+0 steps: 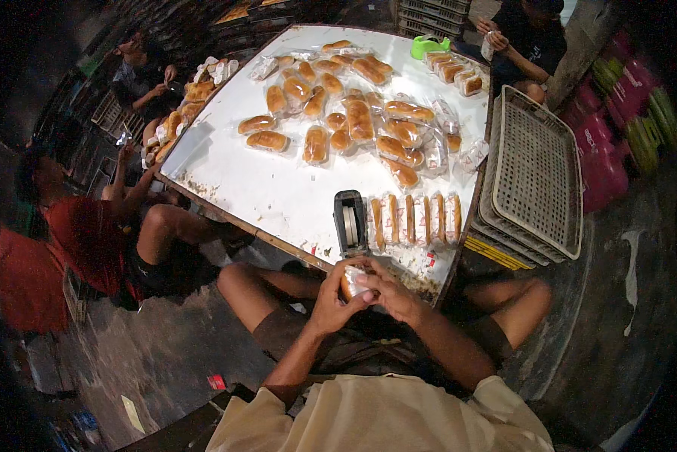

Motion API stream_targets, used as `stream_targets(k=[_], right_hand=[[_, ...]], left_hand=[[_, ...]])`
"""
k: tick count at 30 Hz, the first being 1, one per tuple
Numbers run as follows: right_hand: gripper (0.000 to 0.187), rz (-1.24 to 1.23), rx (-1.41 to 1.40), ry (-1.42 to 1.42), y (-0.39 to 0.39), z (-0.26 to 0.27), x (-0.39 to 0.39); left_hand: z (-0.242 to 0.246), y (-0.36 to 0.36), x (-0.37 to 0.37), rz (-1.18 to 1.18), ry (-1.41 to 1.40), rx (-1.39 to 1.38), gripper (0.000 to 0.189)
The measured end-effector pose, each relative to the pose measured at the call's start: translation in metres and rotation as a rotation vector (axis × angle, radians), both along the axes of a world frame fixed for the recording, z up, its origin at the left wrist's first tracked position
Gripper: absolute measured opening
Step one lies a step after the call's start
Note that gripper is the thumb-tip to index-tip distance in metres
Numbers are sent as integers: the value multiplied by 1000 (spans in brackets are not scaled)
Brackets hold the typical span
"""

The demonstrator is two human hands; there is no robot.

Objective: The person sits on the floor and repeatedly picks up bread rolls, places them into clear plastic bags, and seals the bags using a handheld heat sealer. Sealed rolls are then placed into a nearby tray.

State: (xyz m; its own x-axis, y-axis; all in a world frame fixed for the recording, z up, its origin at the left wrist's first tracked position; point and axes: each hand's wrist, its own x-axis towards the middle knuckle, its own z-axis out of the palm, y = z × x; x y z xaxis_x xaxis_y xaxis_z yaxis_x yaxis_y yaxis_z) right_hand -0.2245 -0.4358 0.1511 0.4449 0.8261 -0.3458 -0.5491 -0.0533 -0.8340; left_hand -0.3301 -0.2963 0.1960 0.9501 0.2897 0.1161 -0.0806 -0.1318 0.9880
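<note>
Between my two hands, at the near edge of the white tabletop [248, 186], is a bread roll in clear plastic wrap [352, 282]. My left hand [334, 299] grips its left side, and my right hand [392, 291] has its fingers over the right side. Just beyond my hands stands a black tape dispenser [350, 223] with a pale roll of tape. Right of it, a row of wrapped rolls [415, 219] lies side by side. Farther up the table, many bagged rolls [361, 120] are spread loosely, some overlapping.
Stacked plastic crates [536, 175] stand against the table's right side. A green tape dispenser [430, 47] and another row of rolls [454, 72] are at the far right corner. People sit at the left and far right. More rolls [186, 113] are piled along the left edge.
</note>
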Motion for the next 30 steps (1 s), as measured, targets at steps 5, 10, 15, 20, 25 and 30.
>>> stream_targets(k=[5,10,15,20,25,30], right_hand=[[62,-202,-566,-621,53,-47,35],[33,-386,-230,-954,41,-68,14],[29,95,-537,-1003,0,-62,34],[37,237,-320,-755,-26,21,58],[36,380,-56,-578,-30,92,64],[62,387,-138,-377,-25,41,68]], left_hand=[[9,20,2,102,128,169,59],[16,36,2,144,102,323,57],[15,45,4,126,205,346,57],[21,40,20,-31,331,478,62],[27,22,31,-186,325,438,65],[21,4,30,-338,287,-111,55]])
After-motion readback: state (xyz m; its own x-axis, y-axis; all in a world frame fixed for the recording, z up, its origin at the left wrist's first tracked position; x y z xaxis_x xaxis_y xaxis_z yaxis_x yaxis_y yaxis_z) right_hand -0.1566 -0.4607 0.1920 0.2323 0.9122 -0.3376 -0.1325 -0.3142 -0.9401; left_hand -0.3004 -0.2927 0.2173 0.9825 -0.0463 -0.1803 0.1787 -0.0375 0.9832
